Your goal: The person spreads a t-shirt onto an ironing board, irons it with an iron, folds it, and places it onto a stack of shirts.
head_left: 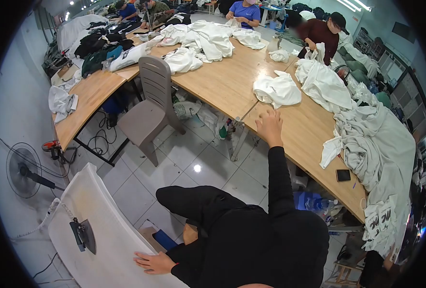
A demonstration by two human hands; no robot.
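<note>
My left hand point(155, 263) lies with fingers stretched on the edge of the white ironing board point(114, 225); nothing is in it. On that board an iron point(83, 235) rests to the left of the hand, its cord running off to the left. My right hand point(269, 128) reaches out over the edge of the wooden table point(299, 139), fingers apart and holding nothing. Just beyond its fingertips sits a bunched white garment point(277, 90); whether they touch the table is hard to tell.
A grey plastic chair point(148, 105) stands between the tables. A fan point(24, 170) is at the left wall. A phone point(342, 175) and a large heap of pale fabric point(378, 144) occupy the table's right side. Several people work around the far tables, among white garments point(206, 38).
</note>
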